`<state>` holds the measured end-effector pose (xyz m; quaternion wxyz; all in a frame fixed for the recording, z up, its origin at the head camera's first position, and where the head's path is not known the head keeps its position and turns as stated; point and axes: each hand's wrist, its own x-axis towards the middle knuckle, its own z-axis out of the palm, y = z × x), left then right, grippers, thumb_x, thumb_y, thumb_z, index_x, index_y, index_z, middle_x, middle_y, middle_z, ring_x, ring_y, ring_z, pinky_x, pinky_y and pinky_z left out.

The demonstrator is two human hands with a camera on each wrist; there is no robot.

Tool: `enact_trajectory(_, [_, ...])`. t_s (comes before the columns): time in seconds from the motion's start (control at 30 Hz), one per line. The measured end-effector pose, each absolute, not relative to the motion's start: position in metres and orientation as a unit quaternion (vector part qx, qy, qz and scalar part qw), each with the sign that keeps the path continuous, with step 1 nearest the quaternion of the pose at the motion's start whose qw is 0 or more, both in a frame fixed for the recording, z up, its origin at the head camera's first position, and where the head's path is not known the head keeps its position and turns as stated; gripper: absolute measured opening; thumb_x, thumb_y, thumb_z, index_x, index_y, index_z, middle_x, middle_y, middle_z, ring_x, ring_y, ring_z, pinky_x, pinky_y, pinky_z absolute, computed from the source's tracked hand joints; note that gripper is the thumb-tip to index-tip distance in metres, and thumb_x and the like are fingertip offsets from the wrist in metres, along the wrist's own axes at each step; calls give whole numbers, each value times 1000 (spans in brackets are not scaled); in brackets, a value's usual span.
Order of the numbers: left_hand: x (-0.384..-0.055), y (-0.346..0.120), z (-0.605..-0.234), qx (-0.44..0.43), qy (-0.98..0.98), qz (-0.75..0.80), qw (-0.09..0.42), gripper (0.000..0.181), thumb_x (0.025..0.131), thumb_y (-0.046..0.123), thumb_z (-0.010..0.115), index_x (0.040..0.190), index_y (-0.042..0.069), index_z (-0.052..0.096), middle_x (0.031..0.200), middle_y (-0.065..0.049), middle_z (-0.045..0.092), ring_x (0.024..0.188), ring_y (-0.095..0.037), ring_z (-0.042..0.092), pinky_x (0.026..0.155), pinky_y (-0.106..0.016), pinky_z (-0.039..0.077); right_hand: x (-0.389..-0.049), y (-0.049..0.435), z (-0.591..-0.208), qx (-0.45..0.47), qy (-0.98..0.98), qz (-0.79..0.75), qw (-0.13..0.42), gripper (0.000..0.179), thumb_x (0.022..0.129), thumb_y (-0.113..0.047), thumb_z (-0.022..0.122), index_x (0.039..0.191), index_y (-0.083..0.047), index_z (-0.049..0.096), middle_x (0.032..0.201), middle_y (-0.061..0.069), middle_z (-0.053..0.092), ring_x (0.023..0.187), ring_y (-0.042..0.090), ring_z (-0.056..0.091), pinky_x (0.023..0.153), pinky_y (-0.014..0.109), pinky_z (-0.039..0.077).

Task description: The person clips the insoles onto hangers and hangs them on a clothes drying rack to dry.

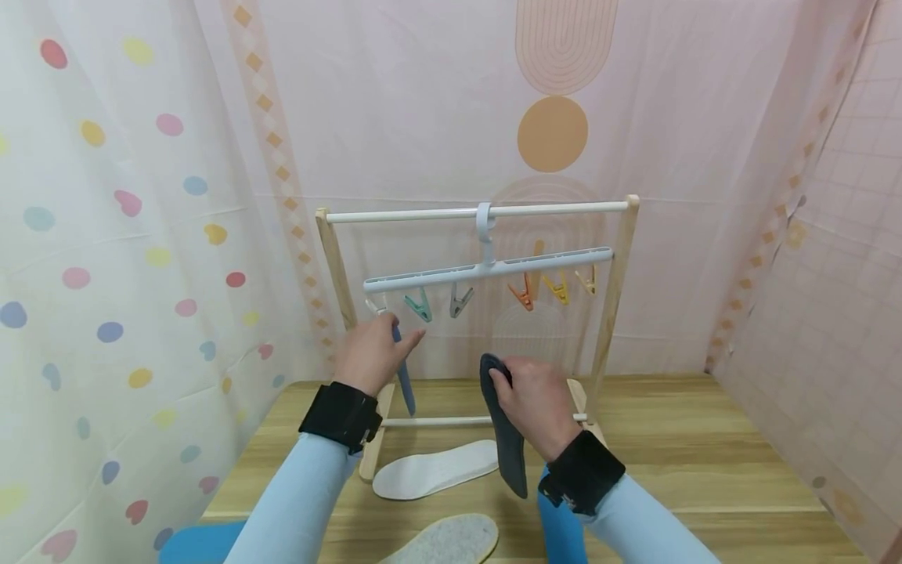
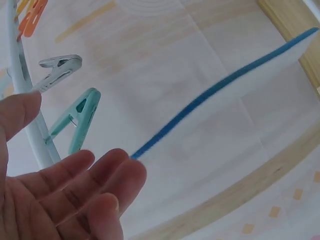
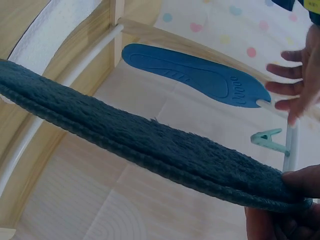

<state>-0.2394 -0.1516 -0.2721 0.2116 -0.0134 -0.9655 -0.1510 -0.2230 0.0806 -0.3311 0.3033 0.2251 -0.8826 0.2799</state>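
Observation:
My right hand (image 1: 539,399) pinches the top end of a dark, fuzzy insole (image 1: 509,450), its thumb on one face; the right wrist view shows its pile. A blue insole (image 3: 190,75) hangs by one end from the white clip (image 1: 376,306) at the left end of a light-blue clip hanger (image 1: 437,276). Beside that insole's top, my left hand (image 1: 373,352) has its thumb and fingers apart, gripping nothing. In the left wrist view its fingers are loosely bent. A teal clip (image 2: 82,120) and a grey clip (image 2: 62,67) hang alongside, both without anything in them.
The hanger hooks over the white top rod (image 1: 409,215) of a wooden rack. An orange clip (image 1: 521,293) and two yellow ones hang on its right half. On the table (image 1: 690,446) lie a white insole (image 1: 433,470), a grey insole (image 1: 454,542) and blue pieces (image 1: 200,542).

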Motion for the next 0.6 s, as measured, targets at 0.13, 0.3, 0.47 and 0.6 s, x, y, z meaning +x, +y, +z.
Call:
enact_trajectory(0.13, [-244,-147,-266,-1,-962,-155,226,56,94,47,64,116,-5,66,74,-14,67,56,-22,58,46,-32,43,-225,77,-331,226,-885,283,292,22,94,-16,69,74,-9,64,64,-2,58,53,8,53,47,21,41])
enact_trajectory(0.3, [-252,-141,-261,24,-960,-141,239,58,94,52,61,114,-1,69,66,-10,62,53,-20,54,43,-29,37,-228,71,-330,232,-886,286,282,23,95,-16,68,73,-9,63,62,-3,55,53,7,50,48,22,41])
enact_trajectory(0.47, [-258,-135,-257,48,-959,-128,250,55,94,55,59,74,4,65,51,-2,44,44,-16,43,40,-26,26,-231,65,-328,236,-886,289,276,24,95,-16,67,73,-10,62,61,-4,54,52,6,49,47,22,41])
enact_trajectory(0.6, [-261,-132,-254,57,-961,-113,246,65,96,55,56,48,13,45,45,2,35,40,-13,36,38,-25,22,-234,61,-328,235,-889,283,274,24,95,-16,67,73,-9,62,60,-4,53,51,6,48,47,22,40])
